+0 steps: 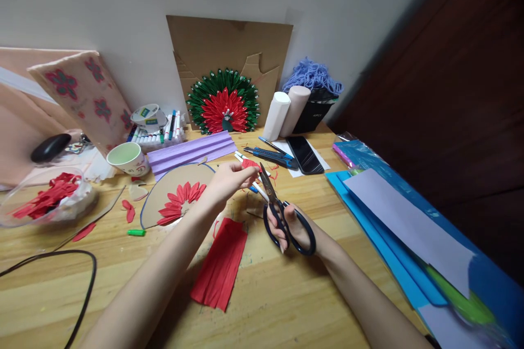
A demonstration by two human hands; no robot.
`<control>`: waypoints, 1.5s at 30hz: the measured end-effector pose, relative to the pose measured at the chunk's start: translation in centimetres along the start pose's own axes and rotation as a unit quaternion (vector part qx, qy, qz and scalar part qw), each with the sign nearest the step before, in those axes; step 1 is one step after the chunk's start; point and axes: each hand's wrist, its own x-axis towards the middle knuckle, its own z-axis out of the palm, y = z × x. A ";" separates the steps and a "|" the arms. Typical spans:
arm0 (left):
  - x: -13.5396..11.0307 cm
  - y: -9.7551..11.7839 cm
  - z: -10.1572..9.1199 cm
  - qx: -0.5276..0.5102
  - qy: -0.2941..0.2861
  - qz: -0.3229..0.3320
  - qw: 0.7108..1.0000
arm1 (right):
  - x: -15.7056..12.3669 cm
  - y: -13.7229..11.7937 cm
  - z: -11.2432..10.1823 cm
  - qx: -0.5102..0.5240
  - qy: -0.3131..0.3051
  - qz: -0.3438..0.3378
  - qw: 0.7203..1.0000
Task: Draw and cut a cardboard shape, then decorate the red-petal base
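Note:
Between the thumb and fingers of my left hand (230, 181) is a small piece of red crepe paper (250, 164). My right hand (298, 224) grips black-handled scissors (275, 200), whose blade tips are right beside that red piece. A folded strip of red crepe paper (221, 264) lies on the table below my hands. Left of my left hand rests a round cardboard piece (164, 185) with a half ring of red paper petals (180, 202) on it. Whether the blades touch the red paper I cannot tell.
Against the wall leans cardboard (229, 38) with a green and red paper peacock (224, 102). A utility knife (272, 157) and a phone (305, 154) lie beyond my hands. At left are a paper cup (128, 159), a bowl (84, 196) of red scraps and a black cable (93, 278). Blue folders (368, 229) lie right.

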 end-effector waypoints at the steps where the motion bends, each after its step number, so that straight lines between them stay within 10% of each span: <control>1: 0.0 0.0 0.0 0.001 0.001 -0.005 1.000 | 0.0 -0.1 0.0 -0.004 0.000 0.001 1.000; 27: 0.0 0.1 -0.7 -0.001 -0.058 0.012 0.998 | 0.0 -0.1 -0.4 -0.083 0.046 0.000 0.996; 29: 0.0 0.1 -0.6 -0.004 -0.065 0.012 0.998 | -0.1 -0.7 -1.2 -0.196 0.157 -0.004 0.968; 32: 0.2 -0.2 -0.6 -0.008 -0.040 0.010 0.999 | -0.3 -1.4 -3.1 -0.439 0.319 -0.006 0.840; 35: 0.1 -0.1 -0.6 -0.003 -0.024 0.038 0.999 | 0.0 -1.1 -5.0 -0.564 0.361 0.027 0.742; 38: -0.4 0.6 -0.5 0.007 -0.011 0.092 0.996 | 0.5 -0.2 -5.9 -0.587 0.383 -0.014 0.713; 40: -1.0 1.2 -0.4 0.002 0.008 0.120 0.993 | 0.8 -0.3 -5.6 -0.550 0.397 -0.083 0.730; 45: -2.8 2.7 -0.1 -0.016 0.053 0.192 0.980 | 1.3 -4.0 -1.0 -0.245 0.276 -0.300 0.879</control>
